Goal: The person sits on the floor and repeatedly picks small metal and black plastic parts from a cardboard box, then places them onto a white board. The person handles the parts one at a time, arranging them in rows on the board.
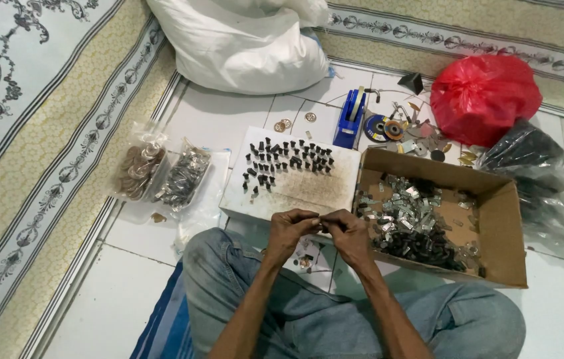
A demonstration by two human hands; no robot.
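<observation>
Over the lap, the left hand (290, 229) and right hand (347, 234) meet fingertip to fingertip, pinching a tiny part too small to make out. It's probably light, stiff and easily dropped. Beyond lie the white board of small dark standing pieces (288, 174) and the brown cardboard box of metal clips (505, 249).

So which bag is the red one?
The red bag sits at the top right, behind the cardboard box. The white sack lies to its left, and the two small clear bags sit far left.
</observation>
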